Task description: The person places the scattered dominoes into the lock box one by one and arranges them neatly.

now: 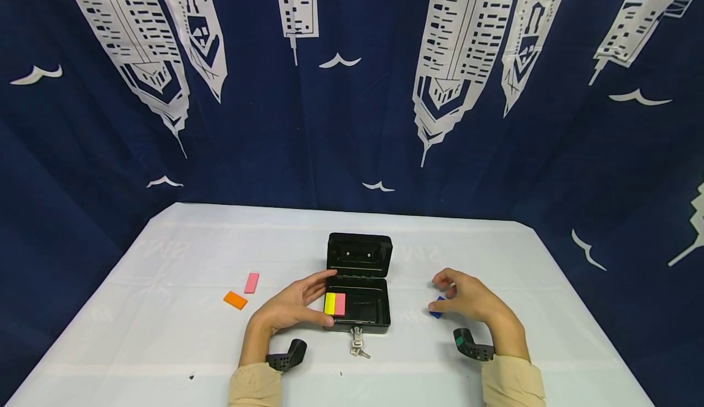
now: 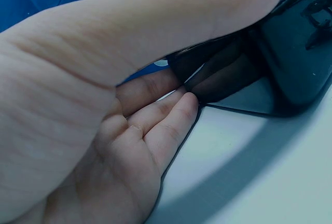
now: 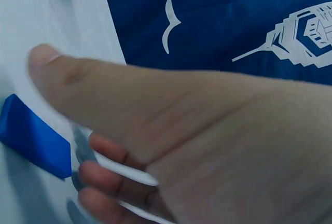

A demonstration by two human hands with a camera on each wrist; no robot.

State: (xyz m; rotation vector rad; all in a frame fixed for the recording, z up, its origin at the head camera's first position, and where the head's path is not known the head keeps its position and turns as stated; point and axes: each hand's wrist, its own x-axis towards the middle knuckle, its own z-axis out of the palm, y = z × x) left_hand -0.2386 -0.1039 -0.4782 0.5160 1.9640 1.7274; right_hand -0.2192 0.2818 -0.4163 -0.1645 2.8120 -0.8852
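A black cash box (image 1: 360, 329) stands with its lid raised. Inside, at its left wall, lie a yellow block (image 1: 330, 304) and a pink block (image 1: 340, 304), side by side. My left hand (image 1: 294, 304) rests against the box's left side, thumb by the front corner and extended fingers toward the hinge. In the left wrist view, fingertips touch the dark wall of the box. Right of the box, my right hand (image 1: 467, 297) is over a blue block (image 3: 33, 138) on the table, partly hidden by the thumb in the head view. The right wrist view shows the fingers apart, not gripping it.
Keys (image 1: 357, 343) hang from the lock at the box's front. Left of my left hand lie another pink block (image 1: 251, 283) and an orange block (image 1: 235, 300). The white table (image 1: 165, 333) ends at a dark blue printed curtain (image 1: 308, 126).
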